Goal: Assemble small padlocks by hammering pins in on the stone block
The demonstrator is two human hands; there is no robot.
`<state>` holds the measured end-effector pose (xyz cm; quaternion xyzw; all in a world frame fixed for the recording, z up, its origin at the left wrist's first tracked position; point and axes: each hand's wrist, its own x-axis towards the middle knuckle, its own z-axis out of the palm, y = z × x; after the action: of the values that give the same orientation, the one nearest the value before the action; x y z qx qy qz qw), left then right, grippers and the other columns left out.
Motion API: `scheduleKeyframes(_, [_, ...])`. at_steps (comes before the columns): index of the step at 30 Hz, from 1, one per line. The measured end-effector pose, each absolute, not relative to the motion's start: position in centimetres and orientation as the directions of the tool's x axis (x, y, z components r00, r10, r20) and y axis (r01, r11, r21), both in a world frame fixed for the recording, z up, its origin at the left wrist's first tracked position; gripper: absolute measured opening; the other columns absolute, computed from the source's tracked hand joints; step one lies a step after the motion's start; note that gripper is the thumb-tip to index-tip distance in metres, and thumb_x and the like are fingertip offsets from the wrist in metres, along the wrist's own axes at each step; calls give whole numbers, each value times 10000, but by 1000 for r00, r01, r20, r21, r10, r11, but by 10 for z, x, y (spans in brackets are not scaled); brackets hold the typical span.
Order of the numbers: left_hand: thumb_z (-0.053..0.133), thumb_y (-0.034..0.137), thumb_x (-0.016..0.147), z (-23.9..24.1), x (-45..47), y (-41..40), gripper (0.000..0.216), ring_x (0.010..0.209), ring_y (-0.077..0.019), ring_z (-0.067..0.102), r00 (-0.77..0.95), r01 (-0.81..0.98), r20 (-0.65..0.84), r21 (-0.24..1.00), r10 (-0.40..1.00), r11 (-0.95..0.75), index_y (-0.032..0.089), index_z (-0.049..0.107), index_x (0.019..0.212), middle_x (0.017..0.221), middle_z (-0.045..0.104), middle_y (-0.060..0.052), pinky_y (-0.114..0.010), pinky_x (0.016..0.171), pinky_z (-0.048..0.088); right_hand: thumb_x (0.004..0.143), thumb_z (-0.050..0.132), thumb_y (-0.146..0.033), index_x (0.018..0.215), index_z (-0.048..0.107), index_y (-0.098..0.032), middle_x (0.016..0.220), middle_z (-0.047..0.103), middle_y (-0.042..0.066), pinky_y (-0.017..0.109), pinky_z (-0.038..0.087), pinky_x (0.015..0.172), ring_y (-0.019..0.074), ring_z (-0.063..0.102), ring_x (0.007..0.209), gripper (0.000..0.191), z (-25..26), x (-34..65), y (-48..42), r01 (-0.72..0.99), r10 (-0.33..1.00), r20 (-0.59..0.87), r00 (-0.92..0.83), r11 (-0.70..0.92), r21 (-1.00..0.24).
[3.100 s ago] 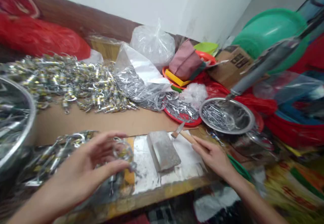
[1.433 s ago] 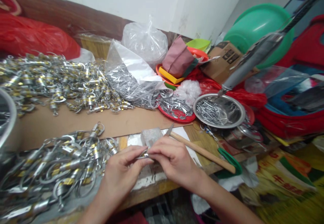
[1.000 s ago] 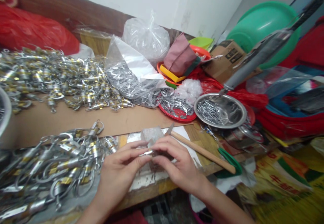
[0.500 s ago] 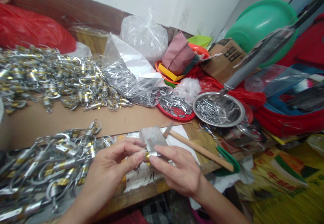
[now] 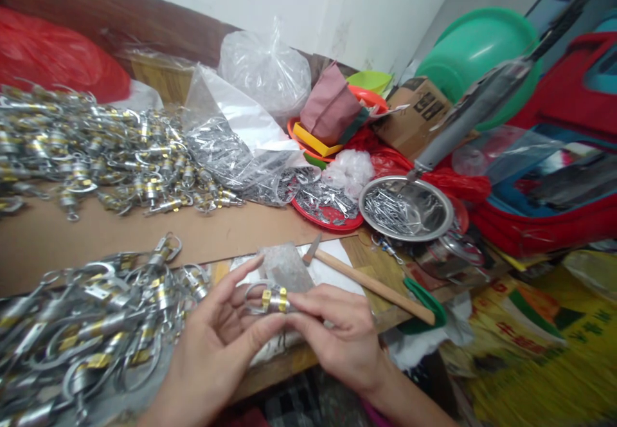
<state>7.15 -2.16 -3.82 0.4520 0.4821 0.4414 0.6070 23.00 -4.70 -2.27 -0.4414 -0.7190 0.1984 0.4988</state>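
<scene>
Near pile of clasps [image 5: 91,324] sits at the table's [image 5: 96,240] front-left edge, w/ a bigger heap [image 5: 96,157] behind it. Left hand [image 5: 216,343] and right hand [image 5: 337,340] meet over the table edge, each grip pinched on one silver clasp [image 5: 272,299] (two brass bands on it), held just in front of the metal block [image 5: 286,265]. Small hammer [image 5: 371,283] lies right of that, steel bowl [image 5: 436,211] of pins beyond.

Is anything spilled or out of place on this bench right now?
Yes. The clear plastic bag lies slumped on its side, with small metal parts trailing from its mouth toward the red tray. The hammer lies slanted, handle end at the table edge. The clasp pinched between left hand and right hand looks fine.
</scene>
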Motion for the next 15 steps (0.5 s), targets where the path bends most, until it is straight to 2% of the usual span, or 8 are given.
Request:
scheduleKeyframes(3, [761, 388, 635, -40, 71, -21, 721, 901, -251, 662, 196, -149, -197, 962, 961, 227, 274, 464, 1283, 909, 695, -42, -310, 747, 559, 786, 667, -211, 836, 758, -209, 645, 703, 20, 208, 509, 508, 127, 633, 555, 103, -16, 245, -36, 477, 886, 405, -225, 462, -747])
scheduleKeyframes(5, [738, 384, 670, -40, 67, -17, 723, 857, -243, 663, 256, -154, -229, 949, 939, 274, 272, 418, 1309, 893, 678, -44, -306, 708, 555, 807, 640, -217, 857, 752, -231, 754, 734, 16, 243, 541, 633, 149, 673, 689, 124, -13, 269, -11, 600, 892, 392, -225, 444, -665])
scheduleKeyframes(6, [731, 374, 684, -40, 65, -14, 732, 821, -231, 662, 298, -156, -240, 943, 924, 295, 272, 393, 1325, 883, 672, -41, -299, 683, 548, 835, 593, -196, 913, 741, -227, 861, 741, 31, 279, 540, 736, 167, 680, 795, 170, -13, 284, 6, 710, 883, 442, -156, 412, -571])
scheduleKeyframes(7, [725, 360, 696, -40, 62, -10, 738, 776, -211, 655, 340, -160, -244, 937, 908, 311, 271, 371, 1338, 864, 666, -34, -286, 659, 537, 874, 517, -158, 1021, 711, -209, 992, 723, 58, 303, 514, 828, 178, 666, 909, 249, -13, 301, 24, 843, 891, 443, -100, 312, -437])
scheduleKeyframes(8, [720, 343, 706, -39, 60, -5, 743, 727, -188, 642, 380, -163, -245, 931, 892, 325, 269, 354, 1348, 838, 660, -23, -273, 637, 524, 892, 448, -114, 1129, 660, -205, 1110, 684, 70, 315, 481, 890, 185, 636, 1009, 330, -15, 318, 43, 938, 919, 386, -85, 205, -280])
scheduleKeyframes(10, [714, 310, 714, -38, 57, 3, 747, 656, -150, 606, 446, -158, -259, 920, 857, 360, 259, 336, 1357, 792, 642, -2, -256, 606, 499, 839, 472, -43, 1197, 619, -187, 1135, 671, 100, 327, 479, 869, 233, 635, 1023, 413, -20, 348, 76, 963, 950, 291, -112, 175, -203])
scheduleKeyframes(15, [735, 270, 672, -36, 57, 16, 833, 586, -128, 562, 549, -147, -302, 883, 779, 446, 218, 291, 1375, 702, 605, 27, -241, 559, 458, 781, 546, -53, 1186, 624, -297, 956, 736, 38, 245, 471, 734, 220, 676, 889, 479, -34, 377, 115, 959, 965, 87, -248, 257, -118])
